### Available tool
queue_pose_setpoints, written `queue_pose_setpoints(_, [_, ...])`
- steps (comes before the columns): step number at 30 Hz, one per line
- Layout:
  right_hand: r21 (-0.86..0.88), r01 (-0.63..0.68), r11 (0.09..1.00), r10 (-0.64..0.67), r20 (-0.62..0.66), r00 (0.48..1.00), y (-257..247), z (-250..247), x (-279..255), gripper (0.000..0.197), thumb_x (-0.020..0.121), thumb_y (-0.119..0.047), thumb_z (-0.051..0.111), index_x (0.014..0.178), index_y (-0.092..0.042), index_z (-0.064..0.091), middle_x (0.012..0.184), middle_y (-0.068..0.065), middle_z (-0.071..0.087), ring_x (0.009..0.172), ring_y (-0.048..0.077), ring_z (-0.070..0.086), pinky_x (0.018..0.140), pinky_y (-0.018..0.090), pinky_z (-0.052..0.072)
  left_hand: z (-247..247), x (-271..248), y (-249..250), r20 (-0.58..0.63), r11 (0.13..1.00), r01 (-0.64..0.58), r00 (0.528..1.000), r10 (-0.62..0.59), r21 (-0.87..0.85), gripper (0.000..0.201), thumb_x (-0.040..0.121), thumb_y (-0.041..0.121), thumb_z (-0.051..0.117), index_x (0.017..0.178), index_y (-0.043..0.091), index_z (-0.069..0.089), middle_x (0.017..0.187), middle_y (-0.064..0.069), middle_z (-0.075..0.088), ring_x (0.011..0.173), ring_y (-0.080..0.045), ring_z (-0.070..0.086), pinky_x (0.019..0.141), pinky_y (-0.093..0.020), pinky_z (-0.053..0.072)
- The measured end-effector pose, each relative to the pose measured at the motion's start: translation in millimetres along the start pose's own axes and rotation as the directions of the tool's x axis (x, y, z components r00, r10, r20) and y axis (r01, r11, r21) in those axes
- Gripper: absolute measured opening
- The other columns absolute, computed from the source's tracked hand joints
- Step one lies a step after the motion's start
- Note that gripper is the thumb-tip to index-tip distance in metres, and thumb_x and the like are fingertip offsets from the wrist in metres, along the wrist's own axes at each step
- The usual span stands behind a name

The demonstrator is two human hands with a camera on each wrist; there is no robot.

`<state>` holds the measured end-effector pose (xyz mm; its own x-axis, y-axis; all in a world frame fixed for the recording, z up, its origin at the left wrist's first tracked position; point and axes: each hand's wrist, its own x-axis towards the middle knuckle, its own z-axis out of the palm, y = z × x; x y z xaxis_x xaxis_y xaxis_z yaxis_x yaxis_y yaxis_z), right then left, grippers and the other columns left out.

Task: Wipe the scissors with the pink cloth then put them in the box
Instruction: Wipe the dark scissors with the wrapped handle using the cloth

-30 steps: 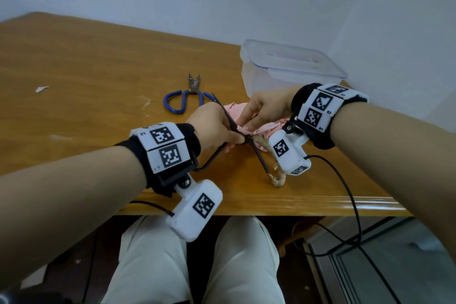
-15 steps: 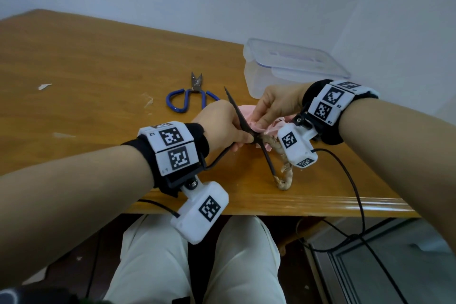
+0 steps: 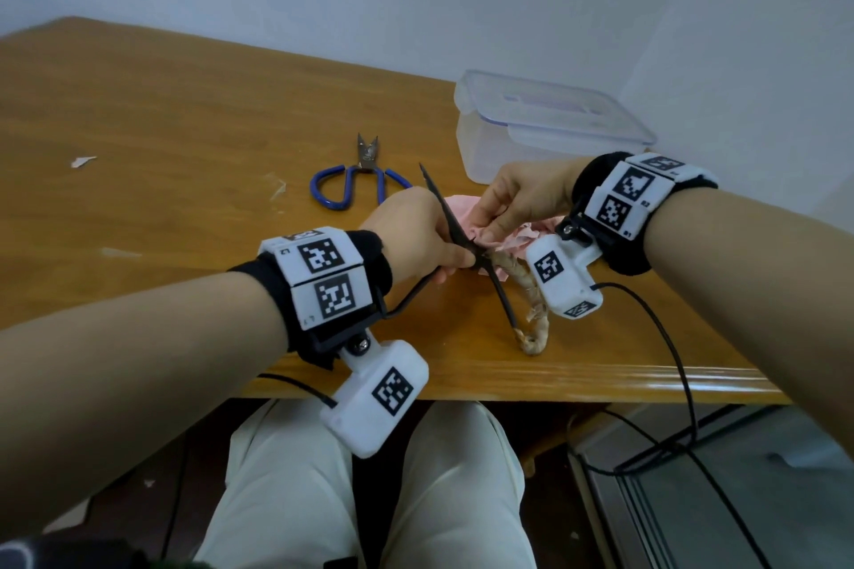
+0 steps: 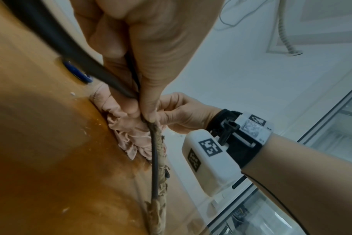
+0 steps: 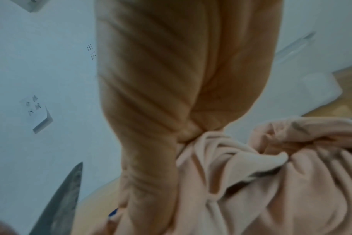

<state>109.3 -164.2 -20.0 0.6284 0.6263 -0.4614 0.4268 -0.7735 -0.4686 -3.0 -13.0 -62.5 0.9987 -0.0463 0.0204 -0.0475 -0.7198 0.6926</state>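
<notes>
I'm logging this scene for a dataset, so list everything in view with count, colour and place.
Dark scissors: one, blackish with wrapped handle, blades apart, held above table's near edge.
Pink cloth: one, bunched at the scissors.
Blue-handled scissors: one, lying mid-table.
Box: one, clear plastic, lid on, far right.
Table: one, brown wood.
Paper scraps: a few, white, left.
Left hand: grips the dark scissors.
Right hand: pinches the cloth.

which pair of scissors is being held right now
The dark scissors with a wrapped handle, gripped in the left hand beside the pink cloth. The blue-handled scissors lie untouched on the table behind.
</notes>
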Motion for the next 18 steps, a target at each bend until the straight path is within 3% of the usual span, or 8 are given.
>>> queue_pose_setpoints(5, [0.006, -0.006, 1.0, 0.006, 0.036, 0.999, -2.3, 5.5, 0.0, 0.015, 0.081, -0.013, 0.072, 0.094, -0.019, 0.072, 0.088, -0.003, 0.071, 0.082, 0.008, 0.063, 0.091, 0.027, 0.049, 1.1, 0.3, -3.9, 0.002, 1.0, 0.009, 1.0, -0.009, -0.001, 0.029, 0.083, 0.033, 0.072, 0.067, 0.009, 0.073, 0.059, 0.001, 0.069, 0.054, -0.009, 0.062, 0.063, -0.023, 0.05])
queue_pose_setpoints(8, [-0.017, -0.001, 1.0, 0.002, 0.067, 0.998, -7.9, 10.0, 3.4, 0.018, 0.082, -0.013, 0.071, 0.1, -0.013, 0.071, 0.084, -0.006, 0.07, 0.079, 0.006, 0.063, 0.091, 0.029, 0.049, 1.1, -1.1, -4.8, -0.005, 1.0, 0.013, 1.0, -0.013, -0.004, 0.031, 0.083, 0.033, 0.072, 0.066, 0.008, 0.073, 0.059, 0.0, 0.07, 0.055, -0.009, 0.062, 0.06, -0.021, 0.048])
queue_pose_setpoints(12, [0.011, 0.003, 1.0, -0.004, 0.065, 0.998, -3.0, 4.3, 2.1, 0.015, 0.079, -0.01, 0.073, 0.09, -0.019, 0.073, 0.078, -0.01, 0.072, 0.072, -0.001, 0.064, 0.085, 0.023, 0.049, 0.8, -1.1, -2.3, -0.001, 1.0, 0.01, 1.0, -0.01, 0.01, 0.029, 0.084, 0.034, 0.071, 0.069, 0.009, 0.074, 0.059, 0.001, 0.069, 0.052, -0.006, 0.06, 0.059, -0.021, 0.047])
queue_pose_setpoints(18, [0.049, -0.016, 0.999, 0.014, 0.051, 0.999, 1.8, 2.0, -1.2, 0.016, 0.079, -0.009, 0.073, 0.088, -0.021, 0.073, 0.08, -0.006, 0.073, 0.072, 0.001, 0.065, 0.088, 0.028, 0.05, 2.0, -1.6, -3.0, 0.011, 1.0, 0.018, 1.0, -0.017, -0.019, 0.027, 0.083, 0.033, 0.073, 0.068, 0.01, 0.073, 0.058, 0.002, 0.069, 0.052, -0.006, 0.061, 0.063, -0.024, 0.051])
